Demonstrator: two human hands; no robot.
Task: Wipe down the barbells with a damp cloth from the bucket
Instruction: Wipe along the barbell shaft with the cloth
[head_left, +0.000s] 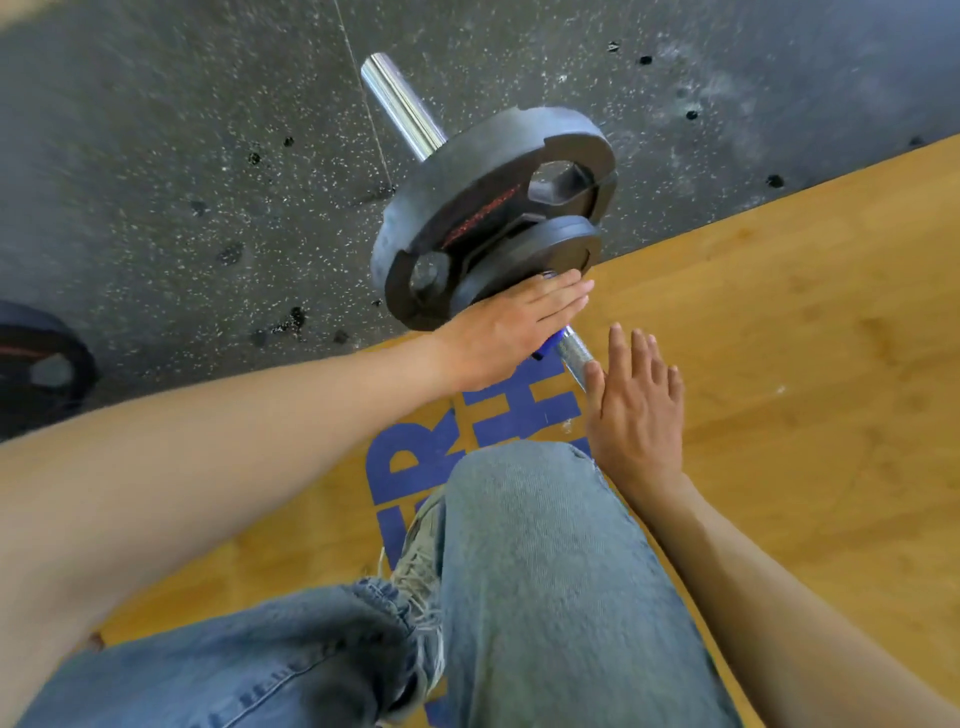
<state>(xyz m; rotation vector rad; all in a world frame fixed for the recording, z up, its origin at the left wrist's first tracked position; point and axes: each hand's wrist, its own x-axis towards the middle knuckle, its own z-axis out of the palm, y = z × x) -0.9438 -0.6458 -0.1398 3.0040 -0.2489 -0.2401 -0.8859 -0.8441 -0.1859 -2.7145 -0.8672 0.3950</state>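
Observation:
A barbell lies on the floor with its chrome sleeve end (402, 106) pointing away from me. Two black weight plates sit on it, a large one (483, 208) and a smaller one (535, 262) in front. My left hand (511, 332) is flat with straight fingers against the smaller plate, just above a blue band on the shaft. The knurled shaft (576, 358) runs down under my right hand (636, 410), whose fingers are spread and straight, the thumb touching the bar. No cloth or bucket is in view.
The barbell spans black speckled rubber flooring (208, 182) and a wooden platform (805, 338) with blue lettering. Another black plate (41, 364) lies at the left edge. My knee in blue jeans (530, 545) fills the lower middle.

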